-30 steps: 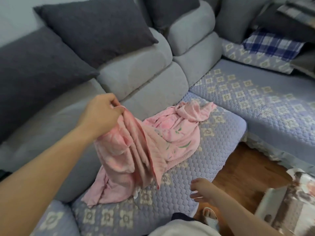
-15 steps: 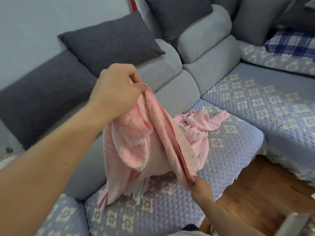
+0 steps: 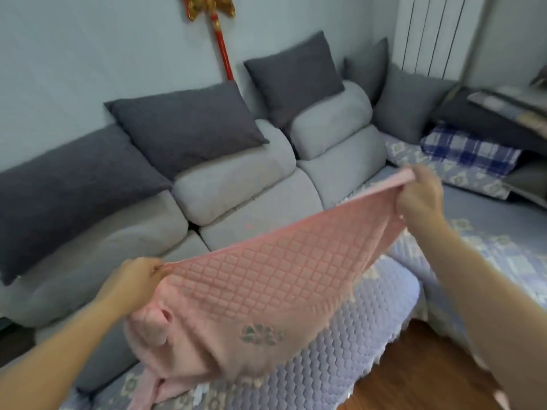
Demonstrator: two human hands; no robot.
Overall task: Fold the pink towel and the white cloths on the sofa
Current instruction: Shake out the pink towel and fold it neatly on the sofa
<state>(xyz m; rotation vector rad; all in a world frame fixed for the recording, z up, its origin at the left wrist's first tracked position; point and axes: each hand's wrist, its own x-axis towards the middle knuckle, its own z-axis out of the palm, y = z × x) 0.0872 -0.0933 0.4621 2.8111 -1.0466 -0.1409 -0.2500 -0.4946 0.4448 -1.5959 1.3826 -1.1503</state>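
Both hands pinching pink towel [image 3: 266, 291] top edge: left hand [image 3: 133, 281], right hand [image 3: 420, 196]. Spread taut above sofa [image 3: 236, 190]. Step: opening out. Next, probably: bring corners together.

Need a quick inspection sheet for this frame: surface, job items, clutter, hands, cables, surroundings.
Surface: sofa seat with quilted lavender cover.
Job's things: pink towel stretched in the air between both hands, lower part bunched on the seat; white cloths not seen.
Clutter: plaid cloth on the far seat.
Hands: left hand and right hand each pinch the towel's top edge.
Cables: nothing seen.
Surroundings: dark grey pillows, red wall ornament, wood floor.
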